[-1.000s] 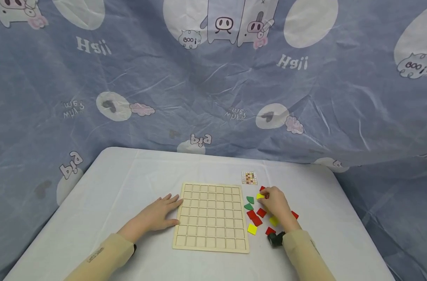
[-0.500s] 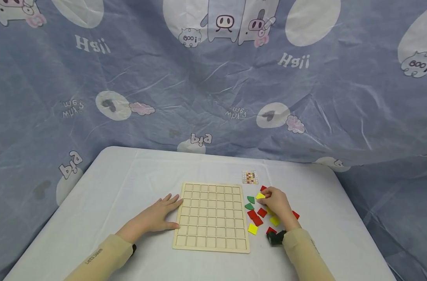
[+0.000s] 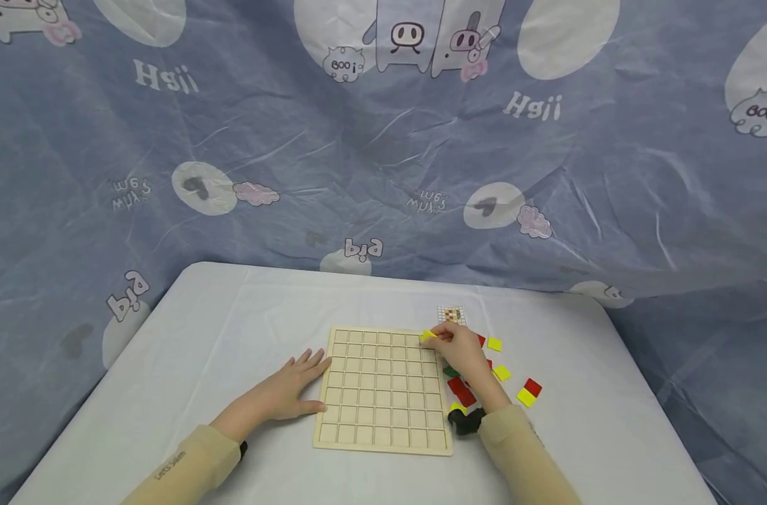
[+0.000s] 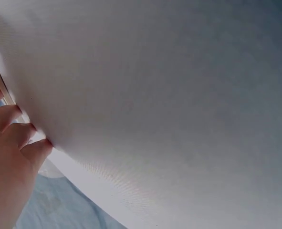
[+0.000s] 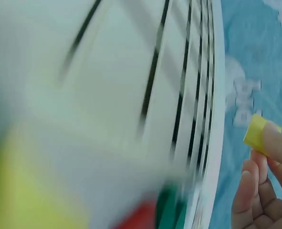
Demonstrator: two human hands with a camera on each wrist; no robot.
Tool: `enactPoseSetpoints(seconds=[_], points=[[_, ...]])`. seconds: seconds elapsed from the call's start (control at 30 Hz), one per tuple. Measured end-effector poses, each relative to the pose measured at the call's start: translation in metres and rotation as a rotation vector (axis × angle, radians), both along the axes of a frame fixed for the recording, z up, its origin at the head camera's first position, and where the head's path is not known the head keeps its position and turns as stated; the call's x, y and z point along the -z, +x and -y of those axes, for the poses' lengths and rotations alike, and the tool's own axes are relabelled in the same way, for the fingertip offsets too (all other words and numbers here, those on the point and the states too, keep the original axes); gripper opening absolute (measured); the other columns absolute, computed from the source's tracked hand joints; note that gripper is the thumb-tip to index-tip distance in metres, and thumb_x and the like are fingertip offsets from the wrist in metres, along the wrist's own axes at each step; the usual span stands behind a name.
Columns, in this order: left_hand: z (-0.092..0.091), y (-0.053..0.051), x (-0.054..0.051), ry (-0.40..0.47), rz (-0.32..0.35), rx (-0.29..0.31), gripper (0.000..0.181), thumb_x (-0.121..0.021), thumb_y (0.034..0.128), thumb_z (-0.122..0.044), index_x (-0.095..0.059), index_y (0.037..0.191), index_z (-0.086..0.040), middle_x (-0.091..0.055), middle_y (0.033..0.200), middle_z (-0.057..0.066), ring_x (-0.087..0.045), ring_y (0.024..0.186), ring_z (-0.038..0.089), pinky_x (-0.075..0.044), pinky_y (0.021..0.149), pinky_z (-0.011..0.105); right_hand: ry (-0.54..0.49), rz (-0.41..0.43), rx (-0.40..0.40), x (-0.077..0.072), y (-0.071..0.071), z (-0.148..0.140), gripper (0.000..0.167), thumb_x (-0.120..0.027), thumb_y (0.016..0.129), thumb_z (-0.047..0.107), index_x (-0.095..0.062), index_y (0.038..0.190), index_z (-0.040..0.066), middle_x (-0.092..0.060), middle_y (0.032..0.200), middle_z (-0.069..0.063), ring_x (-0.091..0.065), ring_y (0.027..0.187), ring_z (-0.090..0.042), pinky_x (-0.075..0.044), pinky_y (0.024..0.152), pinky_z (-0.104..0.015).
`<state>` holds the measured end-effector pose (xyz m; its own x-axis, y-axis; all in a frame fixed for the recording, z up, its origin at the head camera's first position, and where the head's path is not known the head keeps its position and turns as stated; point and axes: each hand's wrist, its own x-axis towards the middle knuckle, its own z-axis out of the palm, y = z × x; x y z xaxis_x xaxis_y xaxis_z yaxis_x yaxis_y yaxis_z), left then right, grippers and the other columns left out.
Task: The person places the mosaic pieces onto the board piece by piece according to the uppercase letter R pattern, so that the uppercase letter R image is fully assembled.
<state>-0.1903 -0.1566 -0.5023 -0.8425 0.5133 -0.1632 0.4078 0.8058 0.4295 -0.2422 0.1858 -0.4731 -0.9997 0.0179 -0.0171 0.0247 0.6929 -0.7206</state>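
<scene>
A pale wooden grid board (image 3: 383, 389) lies on the table with its square cells bare. My left hand (image 3: 291, 388) rests flat at its left edge, fingers spread and touching the rim; the left wrist view shows those fingertips (image 4: 36, 148) close by the board's edge. Above the board's far right corner, my right hand (image 3: 462, 351) pinches a yellow square tile (image 3: 429, 336) between thumb and finger. The same yellow tile (image 5: 256, 135) shows clearly in the right wrist view. Whether it touches the board cannot be told.
Right of the board lie red tiles (image 3: 462, 391), yellow tiles (image 3: 495, 344) and a green piece (image 3: 450, 371), partly hidden by the right arm. A small printed pattern card (image 3: 451, 313) lies behind the right hand. A patterned cloth (image 3: 332, 140) hangs behind the white table (image 3: 263, 301).
My right hand has moved left from among the loose tiles to the board's far right corner, carrying the yellow tile. The left hand has stayed at the board's edge.
</scene>
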Motion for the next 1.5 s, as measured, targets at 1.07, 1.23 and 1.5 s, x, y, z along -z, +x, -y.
enactPoseSetpoints(seconds=[1.07, 1.23, 1.5], points=[[0.000, 0.000, 0.000, 0.010, 0.024, 0.003, 0.086, -0.066, 0.0897, -0.051, -0.028, 0.156, -0.009, -0.020, 0.163, 0.017, -0.015, 0.151, 0.041, -0.017, 0.121, 0.060, 0.170, -0.033, -0.324, 0.011, -0.010, 0.095, 0.010, -0.074, 0.088, 0.012, -0.075, 0.098, 0.009, -0.060, 0.089, -0.003, -0.055, 0.078, -0.015, -0.050, 0.071, -0.029], [0.000, 0.000, 0.001, 0.008, 0.021, -0.006, 0.086, -0.067, 0.0893, -0.050, -0.029, 0.156, -0.011, -0.021, 0.163, 0.016, -0.015, 0.151, 0.040, -0.017, 0.121, 0.059, 0.070, 0.011, -0.307, 0.006, -0.009, 0.079, 0.017, -0.071, 0.091, 0.016, -0.074, 0.106, 0.010, -0.065, 0.095, -0.002, -0.059, 0.083, -0.015, -0.052, 0.076, -0.032], [-0.001, 0.001, 0.003, 0.014, 0.019, -0.014, 0.087, -0.067, 0.0886, -0.051, -0.029, 0.156, -0.011, -0.021, 0.163, 0.015, -0.015, 0.152, 0.039, -0.017, 0.121, 0.059, 0.025, -0.005, -0.165, -0.006, -0.010, 0.017, 0.023, -0.069, 0.093, 0.019, -0.072, 0.114, 0.009, -0.070, 0.107, -0.006, -0.065, 0.098, -0.023, -0.056, 0.081, -0.037]])
